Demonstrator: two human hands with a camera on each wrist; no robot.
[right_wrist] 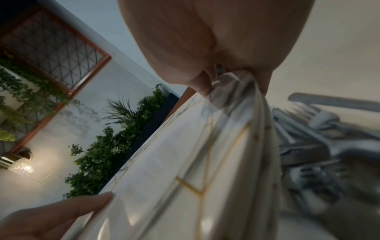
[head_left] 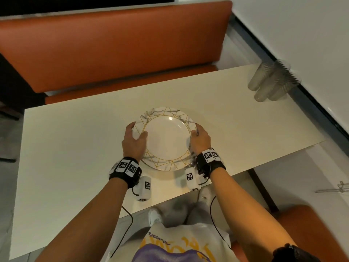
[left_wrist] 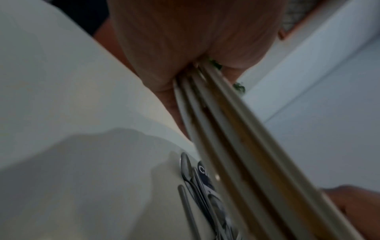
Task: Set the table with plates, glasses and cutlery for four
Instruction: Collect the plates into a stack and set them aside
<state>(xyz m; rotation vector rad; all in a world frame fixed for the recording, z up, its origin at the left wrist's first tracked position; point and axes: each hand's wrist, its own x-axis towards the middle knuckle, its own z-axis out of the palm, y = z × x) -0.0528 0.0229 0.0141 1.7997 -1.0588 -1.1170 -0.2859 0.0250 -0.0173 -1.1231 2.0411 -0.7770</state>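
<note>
1. Marble-patterned plates (head_left: 166, 138), a stack, sit mid-desk (head_left: 75, 148); the left hand (head_left: 134, 142) and right hand (head_left: 201, 139) grip opposite rims. Glasses (head_left: 268, 82) wait at the far corner.
2. Left wrist: several rims (left_wrist: 216, 129) fan under the thumb, cutlery (left_wrist: 197, 186) just beside. A loose lift could let lower plates slide.
3. Right wrist: fingers (right_wrist: 205, 81) pinch the rim; cutlery (right_wrist: 318, 138) lies close, easily knocked.

Dim warm light; wrist views blurred, edges distorted.
</note>
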